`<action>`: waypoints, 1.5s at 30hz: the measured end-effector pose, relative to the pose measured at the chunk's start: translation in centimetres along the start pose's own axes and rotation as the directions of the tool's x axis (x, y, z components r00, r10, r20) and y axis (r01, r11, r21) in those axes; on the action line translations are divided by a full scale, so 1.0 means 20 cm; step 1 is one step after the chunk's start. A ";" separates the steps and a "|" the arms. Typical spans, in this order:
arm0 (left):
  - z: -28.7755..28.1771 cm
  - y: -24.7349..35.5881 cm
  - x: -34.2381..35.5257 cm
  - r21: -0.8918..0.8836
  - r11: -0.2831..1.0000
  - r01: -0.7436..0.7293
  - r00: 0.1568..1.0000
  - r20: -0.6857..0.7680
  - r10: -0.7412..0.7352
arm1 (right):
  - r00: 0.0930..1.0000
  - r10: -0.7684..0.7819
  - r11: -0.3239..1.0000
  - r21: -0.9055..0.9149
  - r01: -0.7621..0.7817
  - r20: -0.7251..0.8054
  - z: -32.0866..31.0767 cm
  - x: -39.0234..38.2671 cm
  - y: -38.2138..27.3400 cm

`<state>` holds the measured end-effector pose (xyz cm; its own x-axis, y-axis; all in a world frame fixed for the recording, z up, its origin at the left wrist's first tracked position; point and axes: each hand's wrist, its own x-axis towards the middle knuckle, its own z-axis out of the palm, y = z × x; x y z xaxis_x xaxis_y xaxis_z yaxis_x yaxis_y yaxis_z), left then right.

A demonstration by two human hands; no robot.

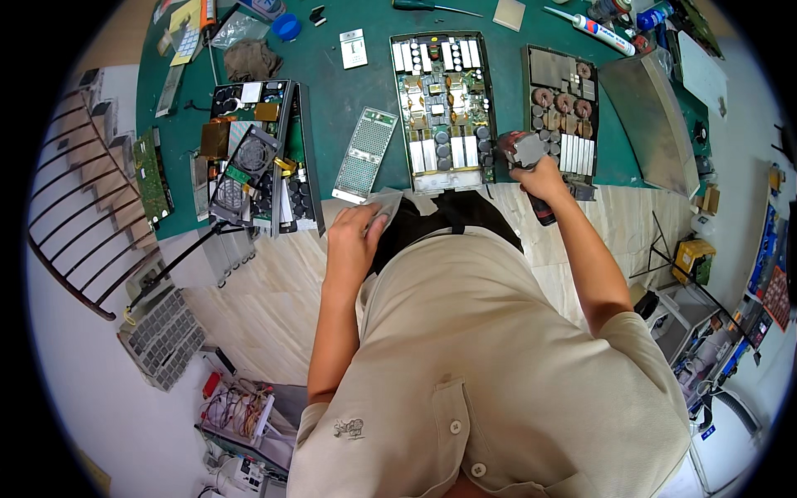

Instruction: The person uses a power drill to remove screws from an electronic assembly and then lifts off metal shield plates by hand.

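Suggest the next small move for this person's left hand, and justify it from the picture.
Probably set the thin pale item in the left hand down on the green table, freeing that hand to steady the middle open circuit unit, since the right hand holds a power driver near that unit's right edge.

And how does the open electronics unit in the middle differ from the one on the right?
The middle unit has pale bars at both ends; the right unit has a grey plate at its far end. The right unit shows brown ring coils; the middle unit shows none. The power drill in the right hand hides part of the right unit; the middle unit is almost fully visible. Both lie open on the green table.
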<state>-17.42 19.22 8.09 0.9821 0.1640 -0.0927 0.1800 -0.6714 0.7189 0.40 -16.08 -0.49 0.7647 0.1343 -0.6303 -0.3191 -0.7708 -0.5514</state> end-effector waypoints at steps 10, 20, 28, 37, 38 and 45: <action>0.00 -0.04 -0.01 -0.012 0.999 -0.030 0.999 -0.026 0.030 | 0.995 -0.093 0.970 -0.222 0.098 0.033 0.01 0.07 -0.04; 0.03 -0.09 0.02 -0.046 0.998 -0.032 0.999 -0.036 0.030 | 0.996 0.084 0.982 -0.171 -0.080 0.019 -0.01 0.18 -0.02; -0.02 -0.01 0.08 -0.092 0.995 -0.045 0.999 0.009 0.046 | 1.000 0.023 0.985 -0.170 -0.025 -0.015 -0.03 0.14 -0.06; -0.05 -0.01 0.09 -0.022 0.993 -0.115 0.993 -0.018 0.115 | 0.977 -0.193 0.961 -0.220 0.170 -0.089 0.01 0.10 0.01; -0.06 -0.02 0.08 -0.013 0.992 -0.127 0.992 -0.024 0.127 | 0.984 -0.155 0.971 -0.195 0.137 -0.081 0.02 0.10 -0.01; -0.08 -0.01 0.09 0.000 0.988 -0.157 0.987 -0.040 0.157 | 0.986 -0.131 0.981 -0.158 0.113 -0.108 0.05 0.10 0.03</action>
<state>-15.79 20.78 8.77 0.9952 0.0853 0.0485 0.0237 -0.6888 0.7245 1.13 -15.59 -2.59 0.8557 0.1660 -0.4901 -0.1382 -0.8394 -0.5256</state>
